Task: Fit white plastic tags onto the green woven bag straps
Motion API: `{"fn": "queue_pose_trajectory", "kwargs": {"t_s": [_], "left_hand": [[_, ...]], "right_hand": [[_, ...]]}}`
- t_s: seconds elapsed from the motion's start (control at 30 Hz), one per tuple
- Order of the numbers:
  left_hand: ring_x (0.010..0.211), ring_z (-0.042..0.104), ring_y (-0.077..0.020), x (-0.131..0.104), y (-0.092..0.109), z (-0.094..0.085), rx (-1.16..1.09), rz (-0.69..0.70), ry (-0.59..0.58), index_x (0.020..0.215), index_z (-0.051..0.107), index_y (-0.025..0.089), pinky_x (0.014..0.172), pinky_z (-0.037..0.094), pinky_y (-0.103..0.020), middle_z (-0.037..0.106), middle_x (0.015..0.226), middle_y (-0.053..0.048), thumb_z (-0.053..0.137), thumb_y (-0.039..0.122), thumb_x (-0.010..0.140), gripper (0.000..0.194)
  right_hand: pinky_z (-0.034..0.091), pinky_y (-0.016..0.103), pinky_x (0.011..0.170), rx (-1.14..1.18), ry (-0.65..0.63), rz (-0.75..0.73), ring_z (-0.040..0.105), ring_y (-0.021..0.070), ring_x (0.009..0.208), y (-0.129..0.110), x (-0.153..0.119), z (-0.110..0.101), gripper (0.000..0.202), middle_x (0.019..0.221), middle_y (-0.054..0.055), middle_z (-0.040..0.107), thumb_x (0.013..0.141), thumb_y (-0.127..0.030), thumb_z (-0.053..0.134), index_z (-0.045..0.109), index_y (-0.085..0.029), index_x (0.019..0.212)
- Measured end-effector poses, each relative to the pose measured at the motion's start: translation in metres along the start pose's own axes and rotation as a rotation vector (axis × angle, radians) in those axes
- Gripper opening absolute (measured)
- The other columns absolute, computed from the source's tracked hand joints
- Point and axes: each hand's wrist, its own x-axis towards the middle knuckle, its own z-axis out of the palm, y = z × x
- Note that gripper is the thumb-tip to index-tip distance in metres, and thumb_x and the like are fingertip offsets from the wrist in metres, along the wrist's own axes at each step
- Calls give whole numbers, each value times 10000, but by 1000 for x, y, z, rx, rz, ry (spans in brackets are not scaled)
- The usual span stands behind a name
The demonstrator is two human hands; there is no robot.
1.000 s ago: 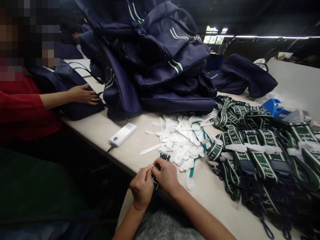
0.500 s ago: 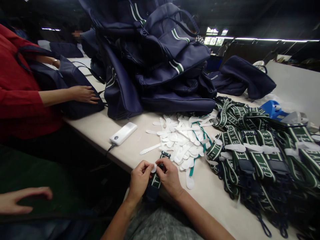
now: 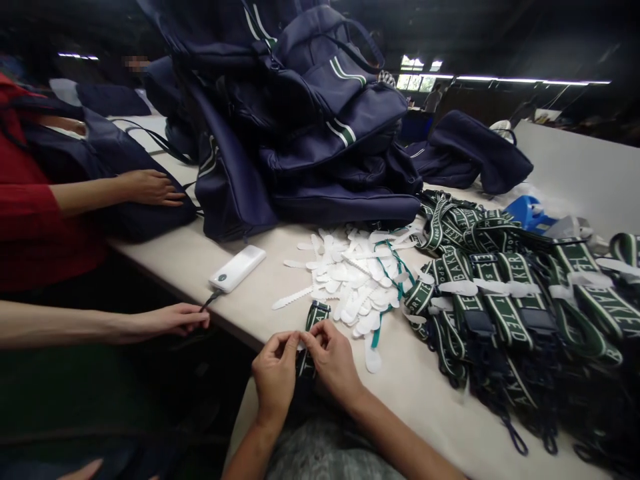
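Note:
At the table's front edge, a folded green strap (image 3: 319, 312) with white lettering lies under my fingers. My left hand (image 3: 273, 377) is closed, thumb and fingers pinching a small white strip (image 3: 301, 346) over the strap. From the other side my right hand (image 3: 334, 363) pinches at the same strip, its fingertips almost meeting the left ones. Most of the strip is hidden by my fingers. Just beyond my hands is a loose pile of white toothed strips (image 3: 345, 277), with a thin green ribbon (image 3: 376, 337) among them.
Navy bags (image 3: 320, 153) are heaped at the back. Green straps bound with white strips (image 3: 500, 287) cover the right side. A white power bank (image 3: 237, 269) sits left; another person's hand (image 3: 187, 319) is at its cable. A red-sleeved person's hand (image 3: 150, 188) rests on a bag.
My hands have drawn closer together over the strap, covering more of the white strip. Another person's hand has reached in from the left to the power bank's cable. The view has shifted slightly.

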Motion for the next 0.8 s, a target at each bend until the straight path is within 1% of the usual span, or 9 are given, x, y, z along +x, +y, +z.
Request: {"fn": "queue_pose_trajectory", "kwargs": {"t_s": [0.1, 0.17, 0.27, 0.37, 0.6, 0.7, 0.8], "left_hand": [[645, 616, -181, -2, -1, 0, 1, -16, 25, 758, 714, 186, 640, 486, -265, 703, 699, -20, 701, 474, 777, 288], [632, 608, -177, -3, -2, 0, 2, -26, 35, 761, 715, 185, 626, 480, -262, 699, 691, -18, 707, 480, 775, 296], [608, 593, -171, -3, -6, 1, 2, -37, 43, 754, 705, 183, 599, 470, -260, 683, 665, -11, 706, 487, 780, 305], [611, 598, -177, -1, -8, 2, 11, -34, 46, 734, 685, 188, 603, 471, -267, 668, 650, -7, 683, 489, 796, 307], [626, 583, -197, 1, -4, 4, 88, 19, 107, 680, 650, 203, 653, 454, -300, 643, 646, -18, 655, 470, 773, 284], [616, 579, -199, 0, -3, 5, 85, 6, 131, 693, 640, 204, 645, 449, -307, 636, 641, -20, 636, 473, 777, 281], [606, 576, -195, 2, -5, 6, 46, -39, 144, 713, 636, 198, 626, 449, -303, 629, 637, -16, 646, 480, 770, 287]], "right_hand": [[344, 233, 549, 25, 51, -54, 492, 125, 560, -2, -2, 2, 237, 628, -47, 556, 881, -404, 624, 575, -203, 766], [347, 235, 565, -9, 65, -75, 498, 129, 577, -3, -3, 2, 234, 635, -43, 559, 887, -378, 616, 569, -203, 740], [314, 247, 562, -133, 35, -58, 492, 135, 577, -5, -4, 2, 227, 612, -39, 545, 890, -328, 598, 538, -203, 709], [292, 259, 579, -248, 4, -51, 503, 146, 596, -4, -4, 2, 196, 630, -27, 556, 894, -278, 562, 511, -205, 720], [265, 289, 593, -444, 5, -102, 524, 180, 638, 3, -9, -2, 154, 715, 14, 610, 926, -253, 487, 506, -209, 779], [267, 292, 601, -492, -7, -86, 534, 187, 650, 4, -10, -6, 143, 730, 23, 616, 916, -232, 494, 505, -206, 776], [283, 287, 613, -473, -2, -71, 540, 187, 666, 5, -9, -8, 145, 734, 21, 622, 904, -221, 513, 509, -206, 760]]}}
